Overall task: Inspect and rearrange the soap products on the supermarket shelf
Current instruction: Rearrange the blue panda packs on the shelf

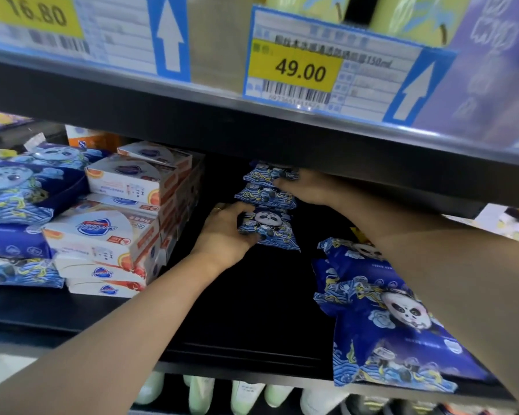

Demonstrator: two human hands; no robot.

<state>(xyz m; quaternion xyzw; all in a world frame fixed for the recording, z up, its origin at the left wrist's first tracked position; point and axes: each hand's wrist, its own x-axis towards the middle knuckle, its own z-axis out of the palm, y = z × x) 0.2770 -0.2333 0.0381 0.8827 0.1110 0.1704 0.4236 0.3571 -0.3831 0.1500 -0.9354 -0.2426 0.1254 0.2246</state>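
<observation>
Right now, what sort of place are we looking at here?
Most likely a supermarket aisle. Yellow price tags with barcodes hang on the shelf edge, and stacked white soap boxes sit beside blue panda-print packs, which both hands, left hand and right hand, hold deep on the shelf.

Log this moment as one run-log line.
left hand: grips bottom panda packet | right hand: fingers on upper packets | stack: three high, mid-shelf | white soap boxes: left, untouched
</observation>
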